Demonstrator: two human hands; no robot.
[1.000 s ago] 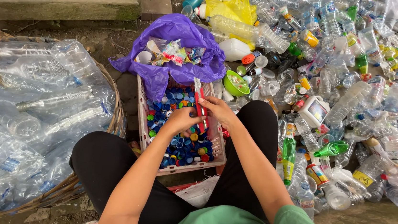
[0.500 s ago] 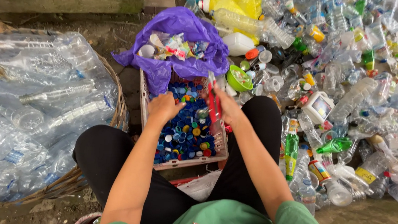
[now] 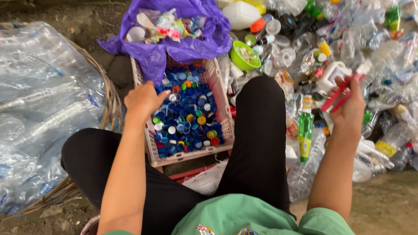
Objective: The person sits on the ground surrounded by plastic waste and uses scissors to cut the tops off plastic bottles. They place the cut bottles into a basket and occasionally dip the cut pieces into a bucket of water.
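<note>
Sorting station, seated on floor. Pink crate (image 3: 220, 133) between the knees, about half full of bottle caps (image 3: 189, 113), mostly blue; judged a good share of capping work done. Left hand (image 3: 145, 102) hovers over the crate's left rim, fingers loosely curled, nothing visibly held. Right hand (image 3: 348, 107) out over the bottle heap (image 3: 404, 74) to the right, grip clamped on a red cutter (image 3: 340, 91). Heap is large and many bottles in it keep coloured caps, so much remains. Wicker basket (image 3: 111, 109) at left is piled high with clear bottles (image 3: 23, 111). Purple bag (image 3: 178, 4) at the crate's far edge holds mixed scraps.
</note>
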